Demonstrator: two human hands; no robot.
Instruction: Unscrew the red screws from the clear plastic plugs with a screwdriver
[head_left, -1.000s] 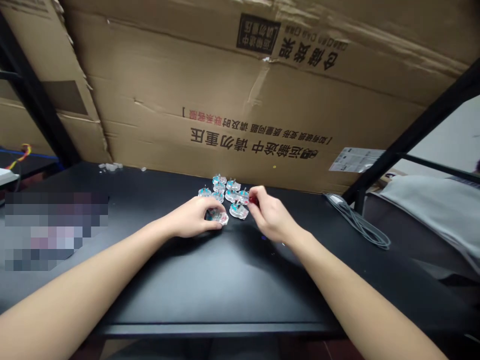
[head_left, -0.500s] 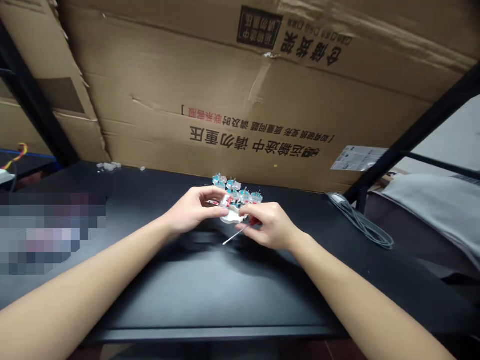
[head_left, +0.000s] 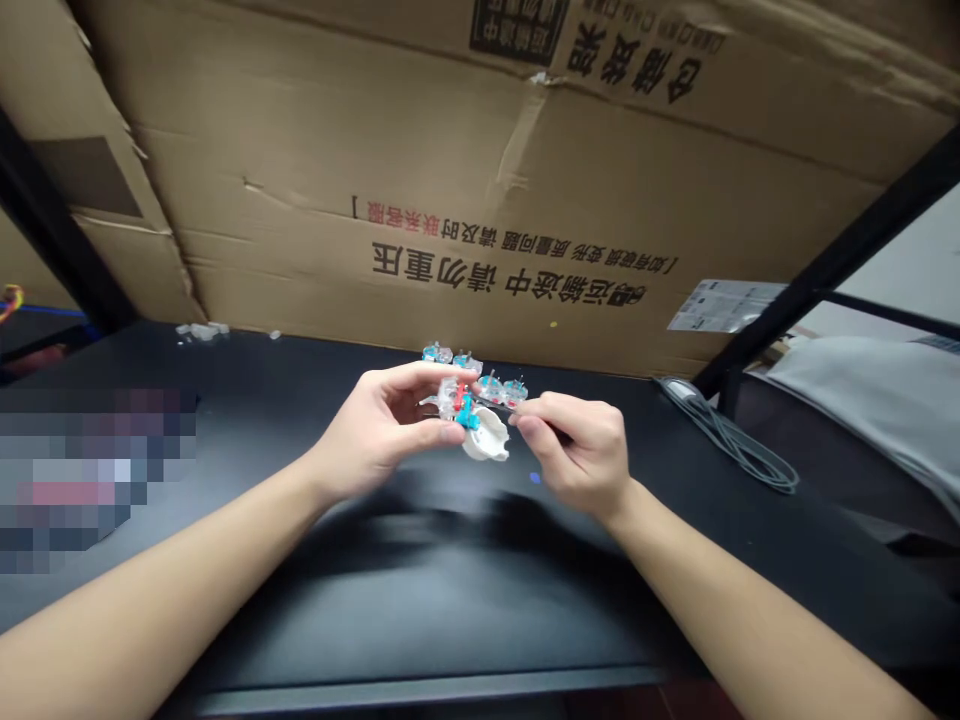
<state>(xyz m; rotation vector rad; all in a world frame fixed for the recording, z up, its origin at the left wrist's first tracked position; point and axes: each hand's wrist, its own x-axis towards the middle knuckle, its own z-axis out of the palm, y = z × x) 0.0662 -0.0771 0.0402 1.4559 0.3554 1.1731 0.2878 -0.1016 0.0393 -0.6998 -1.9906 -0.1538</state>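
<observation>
Clear plastic assembly with teal and red inserts [head_left: 459,405]: held in the air above the table, gripped by the left hand [head_left: 382,425]. Left forearm enters from the lower left corner, wrist low, palm turned toward the right hand, fingers extended over the assembly and thumb beneath it.

Curved white shell piece [head_left: 486,437]: directly under the assembly and touching it; whether the two are joined cannot be told.

Right hand [head_left: 577,445]: forearm enters from the lower right corner, knuckles up, wrist raised, fingers curled, closed on a thin dark shaft [head_left: 501,402] that points toward the assembly. Both hands are close together, not touching each other.

Small clear plastic parts with teal centres [head_left: 466,362]: four, in a loose group just behind the hands, on the table.

Black table [head_left: 450,610]: matte top, with a tiny blue speck [head_left: 534,478] just below the right hand and a pixelated patch [head_left: 90,480] over its left side.

Coiled grey cable [head_left: 731,445]: at the table's far right.

Clear plastic fragments [head_left: 199,330]: scattered along the far left edge.

Grey cloth [head_left: 862,400]: beyond the table at right, past a black metal frame bar [head_left: 825,270].

Large brown cardboard sheet [head_left: 480,170]: upright behind the table, printed upside down with black and red Chinese characters, a white label [head_left: 724,305] at its lower right.
</observation>
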